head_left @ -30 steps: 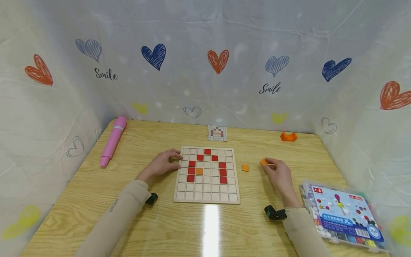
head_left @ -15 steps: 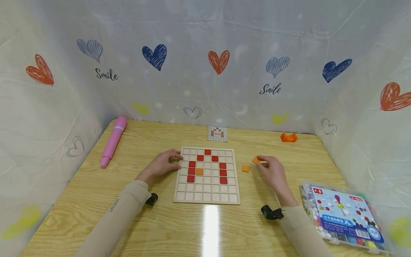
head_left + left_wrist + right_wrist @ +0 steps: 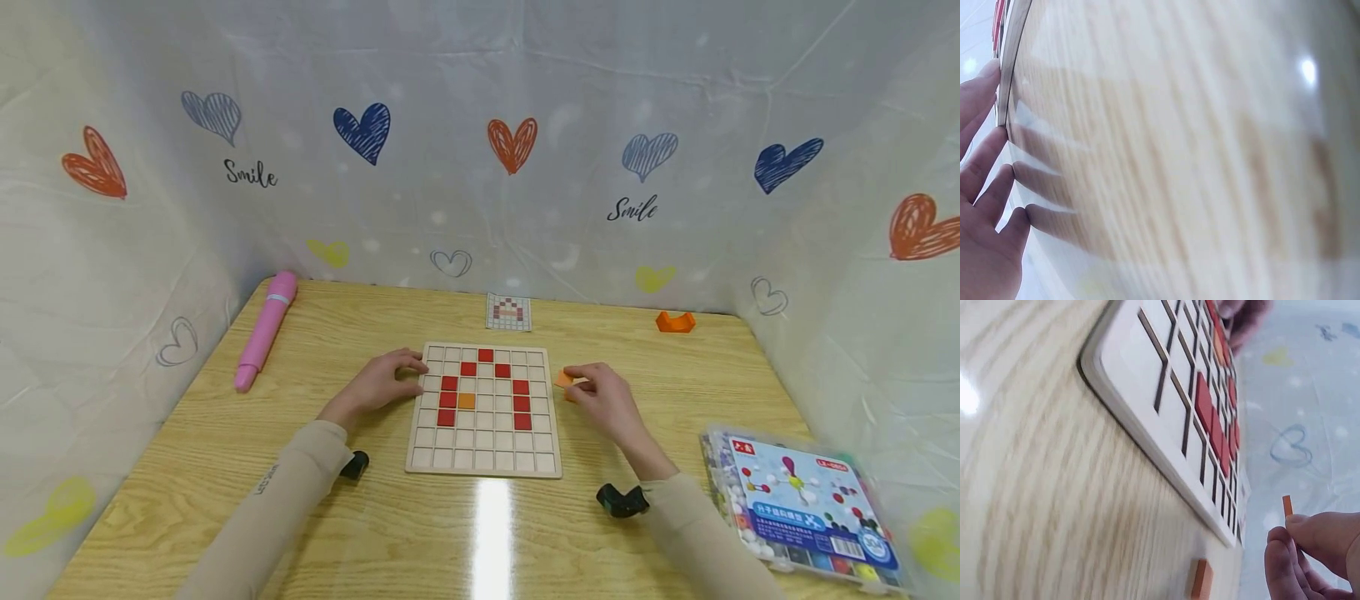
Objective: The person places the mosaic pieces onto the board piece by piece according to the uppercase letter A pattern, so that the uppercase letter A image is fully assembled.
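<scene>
A square wooden grid board (image 3: 483, 460) lies on the table, with several red tiles (image 3: 522, 402) and one orange tile (image 3: 467, 402) in its cells. My left hand (image 3: 377, 385) rests at the board's left edge, its fingers extended; in the left wrist view fingertips (image 3: 1002, 132) touch the edge and tabletop. Just off the board's right side, my right hand (image 3: 611, 404) pinches an orange tile (image 3: 1287, 505) between thumb and fingers, raised above the table. Another loose orange tile (image 3: 1202, 579) lies on the tabletop below, mostly hidden by this hand in the head view.
Behind the board lies a small printed grid card (image 3: 508, 312). A pink stick-shaped object (image 3: 265, 333) is at the left, an orange U-shaped piece (image 3: 676, 322) at the back right. A clear case of coloured parts (image 3: 806, 504) occupies the front right. Printed curtains surround the table.
My right hand has moved left with the pinched orange tile, from the right of the loose tile to just above it, close to the board. The left hand has stayed put.
</scene>
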`<state>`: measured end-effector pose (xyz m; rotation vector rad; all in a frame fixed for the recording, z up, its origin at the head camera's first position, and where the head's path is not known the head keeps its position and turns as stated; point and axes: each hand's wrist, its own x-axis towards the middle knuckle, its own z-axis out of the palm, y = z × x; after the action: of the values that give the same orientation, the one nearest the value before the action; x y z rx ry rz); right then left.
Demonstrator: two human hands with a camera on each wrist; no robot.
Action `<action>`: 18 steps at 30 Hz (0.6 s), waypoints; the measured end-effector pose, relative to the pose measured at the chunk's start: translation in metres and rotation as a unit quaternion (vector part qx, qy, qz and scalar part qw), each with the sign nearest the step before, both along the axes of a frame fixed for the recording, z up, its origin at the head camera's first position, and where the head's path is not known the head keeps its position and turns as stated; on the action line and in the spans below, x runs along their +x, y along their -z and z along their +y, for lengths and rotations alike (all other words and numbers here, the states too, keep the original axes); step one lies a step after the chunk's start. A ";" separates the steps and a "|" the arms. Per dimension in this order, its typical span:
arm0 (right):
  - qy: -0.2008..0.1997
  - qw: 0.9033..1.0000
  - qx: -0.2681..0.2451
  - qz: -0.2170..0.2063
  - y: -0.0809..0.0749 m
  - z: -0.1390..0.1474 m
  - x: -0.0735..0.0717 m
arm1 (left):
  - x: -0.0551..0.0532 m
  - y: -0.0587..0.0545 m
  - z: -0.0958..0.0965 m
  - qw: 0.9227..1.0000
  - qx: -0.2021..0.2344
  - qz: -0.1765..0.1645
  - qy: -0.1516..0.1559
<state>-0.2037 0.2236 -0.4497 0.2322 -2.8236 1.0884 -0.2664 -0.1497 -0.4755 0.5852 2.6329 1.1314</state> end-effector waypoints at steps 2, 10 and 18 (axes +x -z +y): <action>-0.015 1.000 0.000 -0.007 0.001 -0.007 0.001 | 0.000 0.000 0.000 1.000 -0.001 0.000 -0.001; -0.068 0.997 -0.007 -0.026 0.009 -0.040 0.011 | 0.000 0.000 0.000 1.000 0.001 0.002 0.000; -0.105 0.994 -0.002 -0.034 0.010 -0.063 0.009 | 0.001 -0.001 0.000 1.000 -0.001 0.002 -0.001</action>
<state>-0.1945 0.1609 -0.4595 0.5115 -2.9093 1.1606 -0.2652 -0.1497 -0.4746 0.5864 2.6384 1.1281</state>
